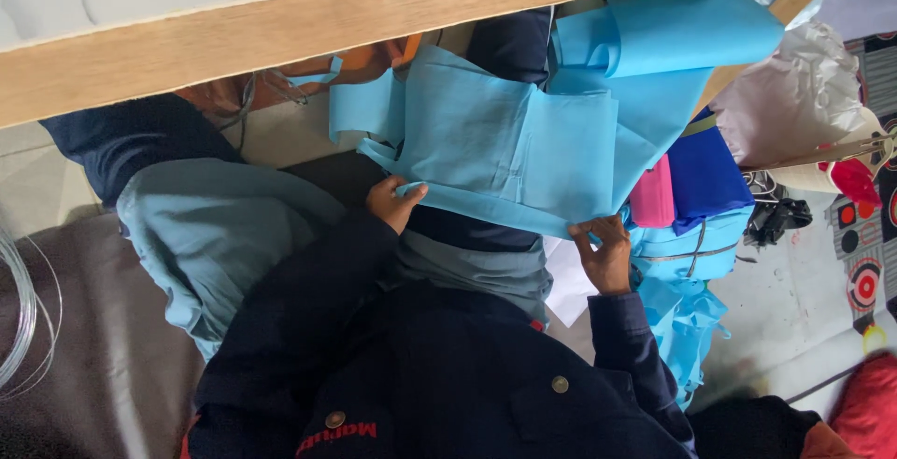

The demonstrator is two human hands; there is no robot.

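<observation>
Presently, a light blue fabric sheet (523, 155) is held at its lower edge: left hand (395, 201) pinching at 9 o'clock, right hand (605, 253) gripping at 4 o'clock. Its long axis runs 10-to-4, below the wooden tabletop (280, 29).

light blue fabric piece (523, 150) at centre; pale wood table edge (280, 29) far; navy jacket (439, 375) with brass-toned buttons near; pink pouch (652, 195) and royal blue cloth (705, 174) right; red-and-white target-patterned mat (864, 277) far right.
</observation>
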